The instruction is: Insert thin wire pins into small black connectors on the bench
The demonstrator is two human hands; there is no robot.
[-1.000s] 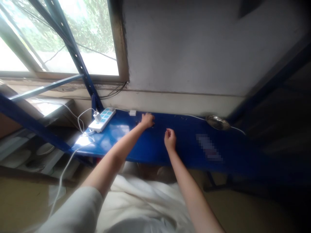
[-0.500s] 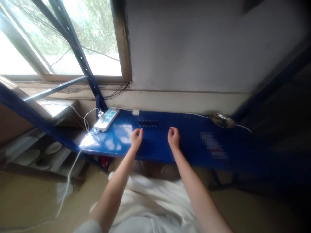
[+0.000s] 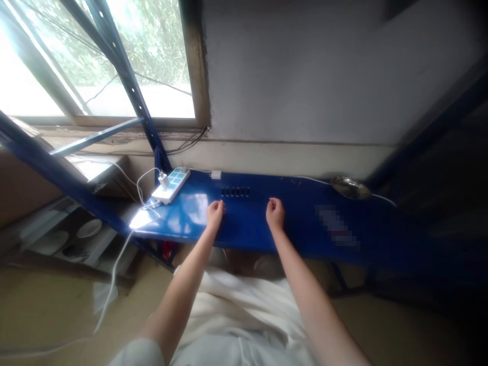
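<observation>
Several small black pieces lie in a row on the blue table. My left hand is closed near the left end of that row, on the side toward me; anything between its fingertips is too small to make out. To the right of the row, my right hand is also closed, thumb and fingers together, and whatever it may pinch cannot be seen. The two hands are apart, with bare blue surface between them. Tiny bits lie near the table's back edge.
A white power strip with a plugged-in charger and cables lies at the table's left end. Behind the row is a white adapter. A shiny metal bowl stands at the back right. Blue rack posts rise at both sides.
The whole view has shifted slightly, placing the table items a little farther right. Both hands keep nearly the same closed pose and place, and the row looks unchanged.
</observation>
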